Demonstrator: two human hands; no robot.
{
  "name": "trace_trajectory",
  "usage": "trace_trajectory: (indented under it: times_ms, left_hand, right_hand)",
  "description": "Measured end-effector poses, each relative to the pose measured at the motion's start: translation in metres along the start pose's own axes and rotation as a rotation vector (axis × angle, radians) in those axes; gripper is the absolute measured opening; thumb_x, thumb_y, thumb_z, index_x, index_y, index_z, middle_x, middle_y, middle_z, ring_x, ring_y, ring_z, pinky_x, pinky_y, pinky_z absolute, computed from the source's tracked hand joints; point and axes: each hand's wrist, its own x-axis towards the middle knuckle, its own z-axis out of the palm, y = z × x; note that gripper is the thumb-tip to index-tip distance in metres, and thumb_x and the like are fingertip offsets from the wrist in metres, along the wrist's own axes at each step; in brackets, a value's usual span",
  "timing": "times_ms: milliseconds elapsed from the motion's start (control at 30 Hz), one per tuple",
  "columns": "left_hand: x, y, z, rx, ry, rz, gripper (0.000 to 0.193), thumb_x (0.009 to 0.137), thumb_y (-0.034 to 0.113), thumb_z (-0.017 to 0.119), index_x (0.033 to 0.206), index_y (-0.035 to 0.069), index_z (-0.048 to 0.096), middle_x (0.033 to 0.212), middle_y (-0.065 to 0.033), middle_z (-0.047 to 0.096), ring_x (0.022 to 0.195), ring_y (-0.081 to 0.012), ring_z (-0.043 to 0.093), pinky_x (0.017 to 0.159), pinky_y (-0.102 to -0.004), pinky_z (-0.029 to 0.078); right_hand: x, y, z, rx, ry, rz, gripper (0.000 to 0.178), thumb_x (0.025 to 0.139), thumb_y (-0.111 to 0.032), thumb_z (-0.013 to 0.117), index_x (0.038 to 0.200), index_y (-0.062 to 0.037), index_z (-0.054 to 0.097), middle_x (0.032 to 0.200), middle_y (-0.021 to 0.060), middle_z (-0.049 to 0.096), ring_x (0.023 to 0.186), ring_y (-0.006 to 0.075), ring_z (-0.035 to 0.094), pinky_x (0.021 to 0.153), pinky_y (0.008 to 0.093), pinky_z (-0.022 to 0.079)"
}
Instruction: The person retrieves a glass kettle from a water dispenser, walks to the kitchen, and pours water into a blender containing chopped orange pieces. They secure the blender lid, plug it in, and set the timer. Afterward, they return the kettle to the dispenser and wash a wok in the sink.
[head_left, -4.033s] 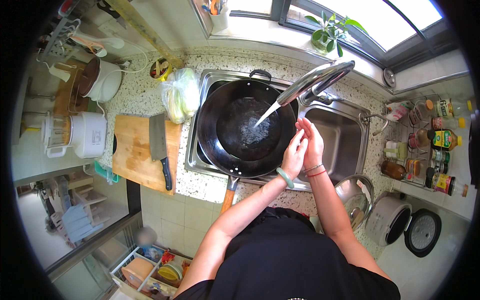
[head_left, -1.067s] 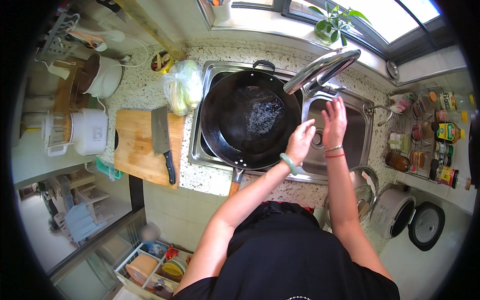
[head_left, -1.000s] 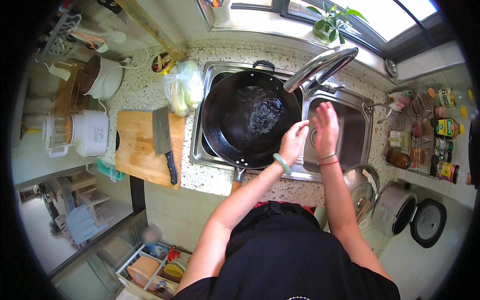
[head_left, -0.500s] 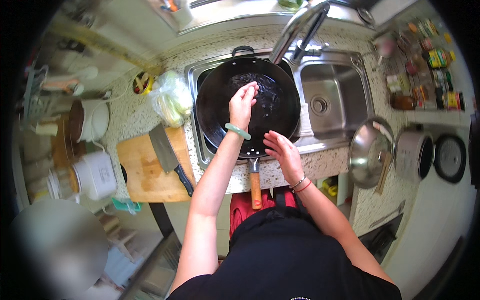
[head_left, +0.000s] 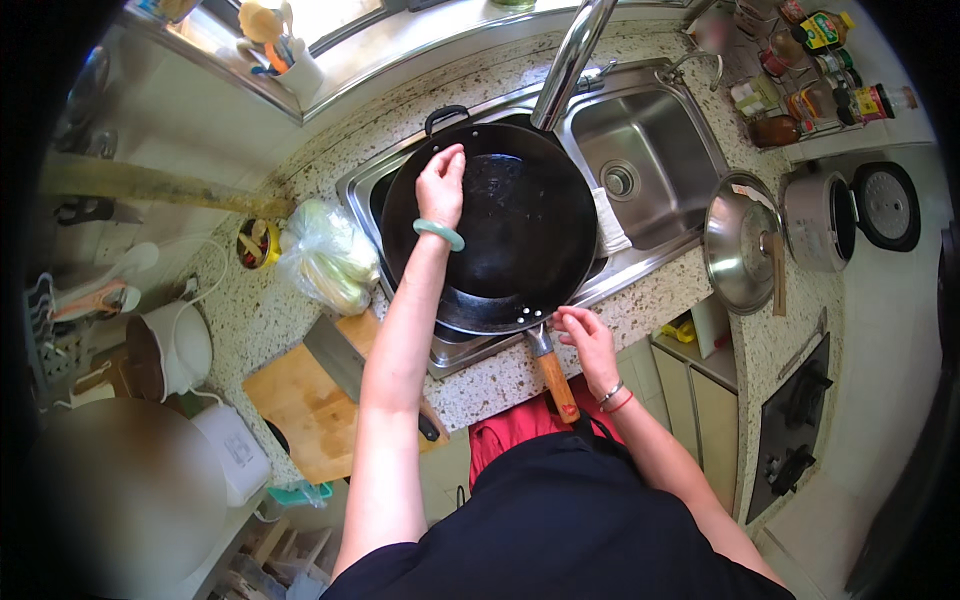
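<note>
A large black wok point(head_left: 520, 240), wet inside, rests over the left basin of the steel sink. Its wooden handle point(head_left: 556, 385) points toward me, and a black loop handle point(head_left: 446, 118) sits on the far rim. My left hand point(head_left: 440, 190), with a pale green bangle on its wrist, is over the wok's left side. Its fingers are curled together with nothing visible in them. Just right of the handle's base is my right hand point(head_left: 590, 348), its fingers loosely bent and apart, holding nothing. The faucet point(head_left: 575, 65) reaches over the far rim.
Left of the sink lie a plastic bag of green vegetables point(head_left: 330, 255) and a cutting board point(head_left: 300, 410) with a cleaver point(head_left: 335, 352). A white cloth point(head_left: 610, 225) hangs over the sink divider. A steel lid point(head_left: 738, 255) and a rice cooker point(head_left: 815, 225) stand at right.
My left hand has moved left over the wok and its fingers have curled. My right hand has drawn back from above the rim to beside the handle. The view has turned.
</note>
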Motion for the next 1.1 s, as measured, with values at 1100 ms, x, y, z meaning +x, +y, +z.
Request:
trace_trajectory:
  times_ms: [1100]
  left_hand:
    - [0.137, -0.008, -0.011, 0.839, -0.232, 0.255, 0.023, 0.080, 0.015, 0.069, 0.101, 0.007, 0.071, 0.097, -0.0139, 0.066, 0.095, -0.0310, 0.064, 0.086, -0.0384, 0.050]
  right_hand:
    - [-0.008, 0.016, 0.009, 0.055, -0.308, 0.707, 0.028, 0.086, -0.023, 0.073, 0.078, -0.0029, 0.055, 0.065, 0.0034, 0.060, 0.052, 0.0129, 0.062, 0.046, 0.0259, 0.054]
